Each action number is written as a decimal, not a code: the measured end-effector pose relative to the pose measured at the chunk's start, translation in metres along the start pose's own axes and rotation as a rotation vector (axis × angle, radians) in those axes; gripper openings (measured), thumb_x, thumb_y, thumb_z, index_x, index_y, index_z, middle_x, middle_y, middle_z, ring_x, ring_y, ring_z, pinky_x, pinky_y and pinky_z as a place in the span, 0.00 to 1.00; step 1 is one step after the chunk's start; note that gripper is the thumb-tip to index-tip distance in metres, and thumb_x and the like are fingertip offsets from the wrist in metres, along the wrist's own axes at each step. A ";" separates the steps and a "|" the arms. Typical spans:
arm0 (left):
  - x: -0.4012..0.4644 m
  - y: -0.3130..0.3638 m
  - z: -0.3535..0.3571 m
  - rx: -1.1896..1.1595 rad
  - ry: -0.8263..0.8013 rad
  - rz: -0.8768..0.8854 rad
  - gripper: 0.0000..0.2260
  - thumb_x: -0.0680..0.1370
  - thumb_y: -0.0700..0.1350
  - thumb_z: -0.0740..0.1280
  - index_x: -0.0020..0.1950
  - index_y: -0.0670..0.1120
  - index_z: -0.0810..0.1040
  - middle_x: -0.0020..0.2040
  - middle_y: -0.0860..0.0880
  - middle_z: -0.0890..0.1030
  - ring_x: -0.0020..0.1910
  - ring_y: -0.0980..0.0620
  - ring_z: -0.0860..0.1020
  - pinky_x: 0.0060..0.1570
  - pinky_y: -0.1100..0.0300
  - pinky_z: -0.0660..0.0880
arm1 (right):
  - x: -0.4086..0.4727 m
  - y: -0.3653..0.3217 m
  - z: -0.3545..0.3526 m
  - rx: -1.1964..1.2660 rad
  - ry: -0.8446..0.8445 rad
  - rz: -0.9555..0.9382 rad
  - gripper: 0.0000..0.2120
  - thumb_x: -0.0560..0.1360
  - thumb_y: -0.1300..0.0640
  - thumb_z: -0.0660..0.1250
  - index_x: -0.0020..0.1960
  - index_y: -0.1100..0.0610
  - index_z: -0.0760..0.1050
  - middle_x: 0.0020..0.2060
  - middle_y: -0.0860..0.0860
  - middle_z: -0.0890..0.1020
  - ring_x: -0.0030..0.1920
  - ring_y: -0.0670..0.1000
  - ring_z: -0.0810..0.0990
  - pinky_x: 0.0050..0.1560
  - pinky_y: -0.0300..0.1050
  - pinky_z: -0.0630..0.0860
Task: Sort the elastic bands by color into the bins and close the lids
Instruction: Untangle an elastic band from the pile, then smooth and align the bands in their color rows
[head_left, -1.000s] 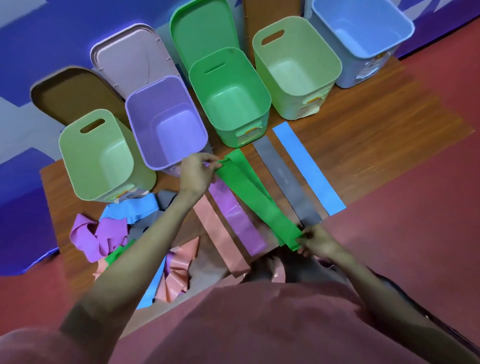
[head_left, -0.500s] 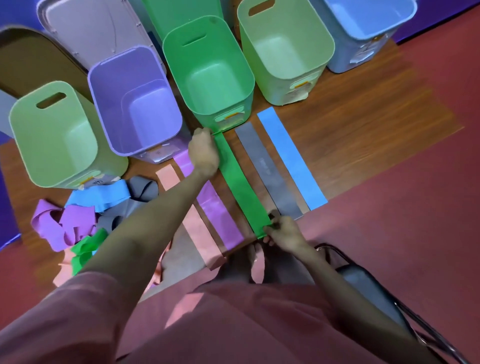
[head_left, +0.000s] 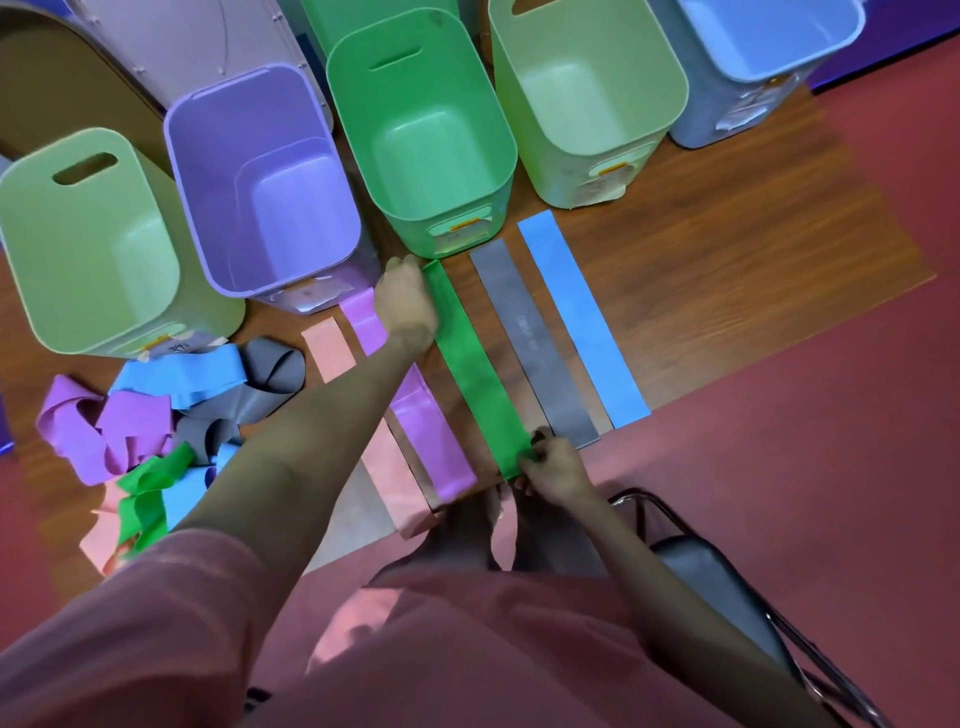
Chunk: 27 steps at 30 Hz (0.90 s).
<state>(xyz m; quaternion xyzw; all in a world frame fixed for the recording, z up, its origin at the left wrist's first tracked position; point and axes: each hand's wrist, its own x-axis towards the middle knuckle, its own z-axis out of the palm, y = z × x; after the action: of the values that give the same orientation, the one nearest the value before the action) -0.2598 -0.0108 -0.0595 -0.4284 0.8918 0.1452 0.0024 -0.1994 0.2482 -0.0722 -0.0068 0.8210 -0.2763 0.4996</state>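
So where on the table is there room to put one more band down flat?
Bare wood lies right of the blue band, in front of the pale green bin and blue bin. The left, by the tangled pile, is crowded.

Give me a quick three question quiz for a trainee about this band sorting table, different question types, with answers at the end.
1. True or false: the green band already lies inside the green bin.
2. Multiple choice: which flat band lies directly right of the green one? A pink, B grey, C purple.
3. Fill in: the left hand holds the green band's far end, and the right hand pinches its ____ end.

Key
1. False; it lies flat on the table.
2. B, the grey band.
3. Near.
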 end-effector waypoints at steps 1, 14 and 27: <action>0.000 -0.001 0.001 -0.003 0.001 0.000 0.16 0.75 0.29 0.57 0.58 0.40 0.78 0.53 0.39 0.77 0.50 0.38 0.78 0.44 0.49 0.74 | 0.000 0.000 0.000 0.000 0.001 -0.001 0.10 0.71 0.59 0.64 0.31 0.55 0.73 0.36 0.60 0.84 0.42 0.62 0.83 0.47 0.59 0.79; 0.000 -0.002 0.004 0.022 0.017 0.002 0.14 0.77 0.31 0.57 0.59 0.40 0.77 0.54 0.40 0.76 0.49 0.39 0.77 0.39 0.51 0.71 | -0.007 -0.007 -0.002 -0.078 0.026 -0.009 0.09 0.73 0.55 0.67 0.35 0.57 0.76 0.38 0.60 0.83 0.42 0.61 0.82 0.47 0.53 0.79; -0.034 -0.039 -0.012 -0.323 0.076 0.225 0.10 0.76 0.38 0.62 0.55 0.37 0.76 0.57 0.40 0.74 0.45 0.41 0.78 0.44 0.51 0.76 | -0.046 -0.044 -0.007 -0.545 0.154 -0.085 0.17 0.75 0.51 0.62 0.62 0.54 0.73 0.55 0.58 0.81 0.56 0.60 0.79 0.53 0.50 0.75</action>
<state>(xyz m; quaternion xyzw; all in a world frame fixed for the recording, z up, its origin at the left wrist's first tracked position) -0.2073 -0.0108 -0.0539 -0.3260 0.8987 0.2692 -0.1164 -0.1942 0.2274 -0.0116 -0.1544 0.8995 -0.0658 0.4035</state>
